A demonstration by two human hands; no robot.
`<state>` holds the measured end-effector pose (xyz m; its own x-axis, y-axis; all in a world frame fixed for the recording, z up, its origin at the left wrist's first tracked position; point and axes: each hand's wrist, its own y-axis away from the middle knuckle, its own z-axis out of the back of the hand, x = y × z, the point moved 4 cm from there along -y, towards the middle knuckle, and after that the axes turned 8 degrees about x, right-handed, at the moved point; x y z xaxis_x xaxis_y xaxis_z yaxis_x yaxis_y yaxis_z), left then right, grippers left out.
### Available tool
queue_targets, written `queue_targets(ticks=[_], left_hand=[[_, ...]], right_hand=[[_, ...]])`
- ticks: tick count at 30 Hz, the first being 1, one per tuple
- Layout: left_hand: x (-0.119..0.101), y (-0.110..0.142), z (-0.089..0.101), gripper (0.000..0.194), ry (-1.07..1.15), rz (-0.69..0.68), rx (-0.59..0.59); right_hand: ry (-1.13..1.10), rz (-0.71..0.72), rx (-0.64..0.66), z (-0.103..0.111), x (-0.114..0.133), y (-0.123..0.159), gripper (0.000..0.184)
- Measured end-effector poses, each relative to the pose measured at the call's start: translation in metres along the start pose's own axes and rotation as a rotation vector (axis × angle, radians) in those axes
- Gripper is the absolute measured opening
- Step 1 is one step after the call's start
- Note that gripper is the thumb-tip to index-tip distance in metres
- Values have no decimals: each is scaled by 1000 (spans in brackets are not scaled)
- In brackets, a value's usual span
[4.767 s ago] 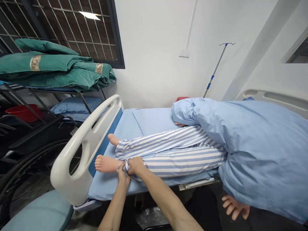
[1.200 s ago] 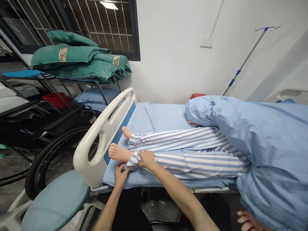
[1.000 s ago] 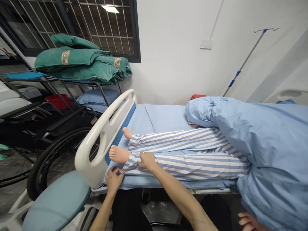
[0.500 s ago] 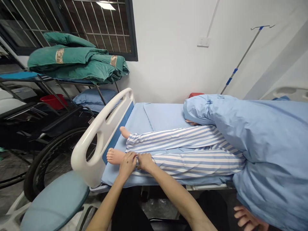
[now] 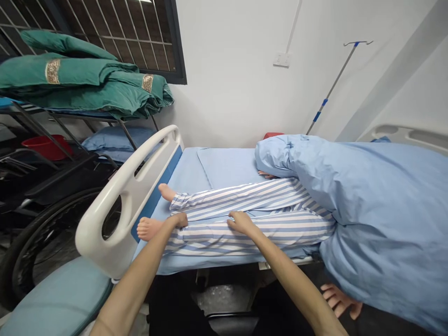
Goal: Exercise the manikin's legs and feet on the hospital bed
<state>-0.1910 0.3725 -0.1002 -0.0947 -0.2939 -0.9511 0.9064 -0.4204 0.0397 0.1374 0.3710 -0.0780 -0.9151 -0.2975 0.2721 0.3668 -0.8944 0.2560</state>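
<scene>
A manikin in blue-and-white striped trousers [image 5: 252, 219] lies on the hospital bed [image 5: 224, 168], its upper body under a light blue quilt [image 5: 367, 196]. My left hand [image 5: 178, 219] curls over the cuff of the near trouser leg, just beside the near bare foot [image 5: 149, 228]. My right hand [image 5: 240, 221] rests on the same leg further up, fingers lying on the cloth. The far foot [image 5: 164, 191] points at the footboard. A manikin hand [image 5: 338, 301] hangs below the quilt at the bed's near edge.
The white footboard [image 5: 115, 200] closes the bed's left end. A blue chair seat [image 5: 52, 298] and a wheelchair wheel [image 5: 42, 233] stand left of it. Green quilts [image 5: 87, 79] lie on a rack. An IV pole [image 5: 332, 84] leans by the wall.
My right hand has slid from the cuff up the near trouser leg towards the knee. My left hand has moved from the sheet's edge onto the cuff. The view has shifted slightly right.
</scene>
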Motion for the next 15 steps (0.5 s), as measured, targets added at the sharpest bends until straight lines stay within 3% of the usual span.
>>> queue_targets(ticks=[2,6,8,11,13,15], left_hand=[[0,2,4,19,-70,-8,-118],[-1,7,4,22,-87,-96,-196],[-2,7,6,24,-5,-139,-205],[-4,5,8,20,29,-244,-111],[-4,3,9,21,-211,-221,-17],[1,1,10,27,-601,-114,53]], right_hand=[[-19,-36,-5,-1,-19,9,35],[-57,-91,-17,-3,-37,18,34],[-62,-100,-12,-3,-39,19,36],[-61,-78,24,-1,-37,19,45],[-49,-43,70,-1,-33,20,55],[-25,-4,110,-1,-30,22,62]])
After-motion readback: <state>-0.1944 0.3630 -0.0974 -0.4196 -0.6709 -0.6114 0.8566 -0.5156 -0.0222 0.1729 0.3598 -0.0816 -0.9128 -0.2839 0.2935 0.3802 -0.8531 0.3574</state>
